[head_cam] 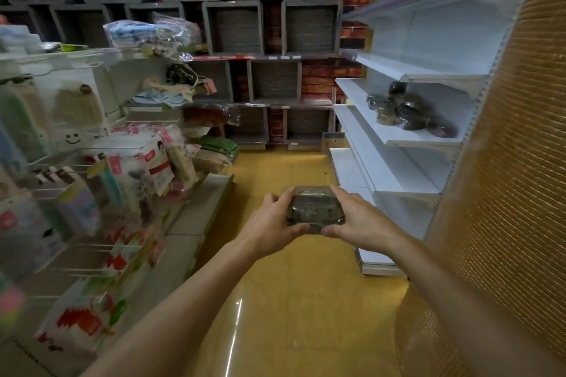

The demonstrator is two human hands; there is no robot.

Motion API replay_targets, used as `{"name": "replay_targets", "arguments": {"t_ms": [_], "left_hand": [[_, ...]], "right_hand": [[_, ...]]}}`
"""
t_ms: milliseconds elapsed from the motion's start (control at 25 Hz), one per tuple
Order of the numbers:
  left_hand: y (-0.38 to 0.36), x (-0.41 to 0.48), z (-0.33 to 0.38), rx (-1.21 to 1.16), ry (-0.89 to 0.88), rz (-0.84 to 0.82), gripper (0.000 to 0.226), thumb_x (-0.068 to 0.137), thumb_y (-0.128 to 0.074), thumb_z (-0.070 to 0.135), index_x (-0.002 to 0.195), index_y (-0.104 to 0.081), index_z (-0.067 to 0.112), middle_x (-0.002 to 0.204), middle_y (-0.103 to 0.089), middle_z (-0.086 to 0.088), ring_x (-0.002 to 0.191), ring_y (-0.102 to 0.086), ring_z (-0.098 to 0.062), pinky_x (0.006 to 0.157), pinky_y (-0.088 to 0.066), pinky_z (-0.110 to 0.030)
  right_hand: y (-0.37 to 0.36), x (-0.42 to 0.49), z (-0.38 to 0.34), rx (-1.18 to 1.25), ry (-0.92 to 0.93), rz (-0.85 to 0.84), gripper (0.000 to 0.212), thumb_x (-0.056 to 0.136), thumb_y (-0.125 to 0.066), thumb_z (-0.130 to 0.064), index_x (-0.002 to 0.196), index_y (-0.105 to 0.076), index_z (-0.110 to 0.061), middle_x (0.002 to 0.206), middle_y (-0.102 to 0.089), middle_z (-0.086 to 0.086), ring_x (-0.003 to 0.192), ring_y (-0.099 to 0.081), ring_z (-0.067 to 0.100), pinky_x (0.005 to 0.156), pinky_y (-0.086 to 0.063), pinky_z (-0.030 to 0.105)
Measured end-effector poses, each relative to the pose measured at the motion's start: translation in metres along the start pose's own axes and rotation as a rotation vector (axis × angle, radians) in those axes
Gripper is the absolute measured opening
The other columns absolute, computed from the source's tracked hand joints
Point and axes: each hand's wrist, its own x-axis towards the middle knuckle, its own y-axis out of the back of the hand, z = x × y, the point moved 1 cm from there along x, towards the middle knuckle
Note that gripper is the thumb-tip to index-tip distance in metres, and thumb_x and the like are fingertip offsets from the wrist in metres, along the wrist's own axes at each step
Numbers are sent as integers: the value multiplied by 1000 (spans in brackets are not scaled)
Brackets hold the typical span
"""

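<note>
A small dark packet (315, 206) wrapped in clear plastic is held out in front of me over the yellow floor, between two shelving units. My left hand (275, 225) grips its left end, thumb under the near edge and fingers over the far side. My right hand (356, 217) grips the right end the same way. Several similar dark packets (404, 110) lie in a heap on a white shelf (398, 140) to the right, above and beyond my hands.
White metal shelving (382, 184) lines the right side, mostly bare. A rack of hanging packaged goods (131, 174) and folded textiles stands on the left. Grey cube shelves (275, 82) cover the back wall. A woven yellow-brown panel (514, 162) stands close on the right. The yellow floor (291, 300) runs between.
</note>
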Motion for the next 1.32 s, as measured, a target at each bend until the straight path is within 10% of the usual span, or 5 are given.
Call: {"name": "replay_targets", "arguments": {"t_ms": [1320], "left_hand": [[46, 400, -178, -70, -177, 18, 84, 86, -70, 48, 153, -20, 35, 130, -43, 1, 111, -54, -16, 91, -49, -27]], "right_hand": [[9, 398, 30, -31, -107, 118, 81, 80, -75, -44, 144, -26, -39, 121, -50, -2, 106, -55, 17, 89, -52, 37]]}}
